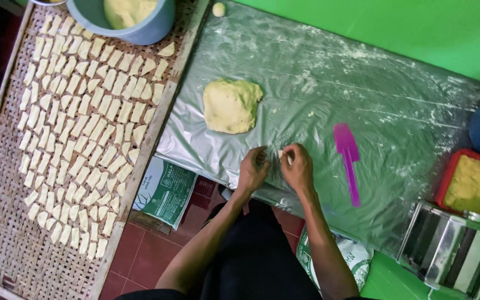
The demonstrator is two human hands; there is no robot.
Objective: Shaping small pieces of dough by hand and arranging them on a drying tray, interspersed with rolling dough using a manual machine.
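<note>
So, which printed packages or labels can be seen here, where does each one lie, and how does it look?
Printed sack: on the red tile floor, partly under the woven tray and the plastic sheet; flat, white with a dark green printed panel.
Second printed sack: under the sheet's near edge, beside the right forearm; white with green print, crumpled.
No signs or screens are in view.

Both bare forearms reach forward and converge, left hand (253, 168) and right hand (297, 167) close together, fingers curled inward toward each other in a pinching grip, wrists slightly bent.
</note>
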